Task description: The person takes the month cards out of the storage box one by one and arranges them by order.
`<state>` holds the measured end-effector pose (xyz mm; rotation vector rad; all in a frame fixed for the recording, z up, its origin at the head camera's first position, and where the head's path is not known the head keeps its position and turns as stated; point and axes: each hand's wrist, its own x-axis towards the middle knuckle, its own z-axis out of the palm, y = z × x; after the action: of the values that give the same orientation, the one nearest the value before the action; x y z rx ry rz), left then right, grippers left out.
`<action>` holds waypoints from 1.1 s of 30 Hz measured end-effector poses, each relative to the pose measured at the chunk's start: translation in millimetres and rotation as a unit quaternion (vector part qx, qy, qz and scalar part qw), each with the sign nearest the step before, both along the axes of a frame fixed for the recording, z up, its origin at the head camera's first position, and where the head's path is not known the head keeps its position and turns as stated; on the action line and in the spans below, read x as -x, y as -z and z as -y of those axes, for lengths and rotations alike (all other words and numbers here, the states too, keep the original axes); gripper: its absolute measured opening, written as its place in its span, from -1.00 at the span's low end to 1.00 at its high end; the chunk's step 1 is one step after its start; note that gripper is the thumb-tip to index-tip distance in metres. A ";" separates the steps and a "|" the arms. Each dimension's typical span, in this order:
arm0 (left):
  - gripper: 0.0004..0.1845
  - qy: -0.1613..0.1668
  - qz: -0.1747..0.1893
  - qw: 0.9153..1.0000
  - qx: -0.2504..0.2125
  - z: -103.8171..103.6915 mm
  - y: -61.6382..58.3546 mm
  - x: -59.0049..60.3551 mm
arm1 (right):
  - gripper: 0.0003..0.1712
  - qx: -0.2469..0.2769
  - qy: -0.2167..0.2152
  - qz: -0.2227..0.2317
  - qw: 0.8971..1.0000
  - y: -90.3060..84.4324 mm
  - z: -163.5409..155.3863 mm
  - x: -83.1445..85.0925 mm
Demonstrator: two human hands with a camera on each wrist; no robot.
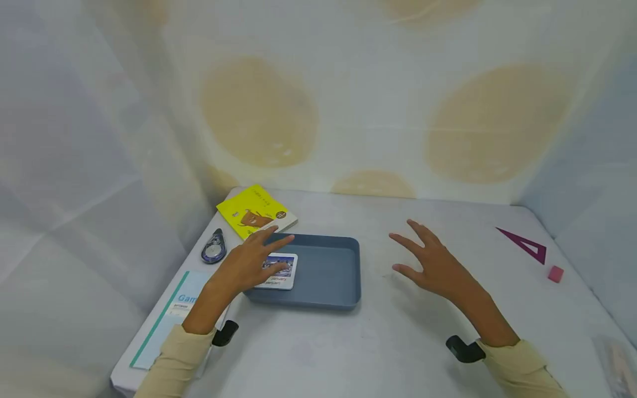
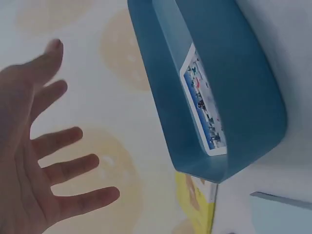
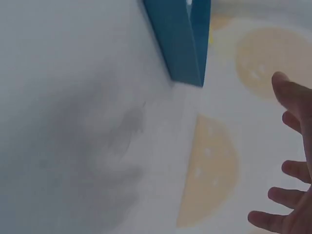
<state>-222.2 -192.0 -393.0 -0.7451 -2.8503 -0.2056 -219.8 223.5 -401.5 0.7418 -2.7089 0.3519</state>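
Below the left hand's (image 1: 242, 266) fingers (image 1: 281, 242), a card (image 1: 280, 281) lies in a tray (image 1: 328, 271).

"January" on the white-edged picture card (image 1: 286, 281), blue "Gam" on the pale, green-spined notebook (image 1: 166, 326)

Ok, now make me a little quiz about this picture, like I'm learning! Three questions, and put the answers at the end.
1. True or false: the left hand and the right hand both hold nothing.

2. Which of these lies in the blue tray?
A) correction tape
B) January card
C) notebook

3. Which lies nearer the purple set square: the pink eraser or the blue tray?

Key:
1. True
2. B
3. The pink eraser
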 end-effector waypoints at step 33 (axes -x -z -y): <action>-0.68 -0.254 0.113 0.916 -0.289 -9.9 49.0 -32.9 | -0.58 0.132 -0.021 0.234 0.963 42.3 201.3 58.8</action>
<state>-189.3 -182.1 -442.0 0.1474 -2.8169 -1.0406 -278.6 22.2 -443.8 0.7091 -2.9841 0.9882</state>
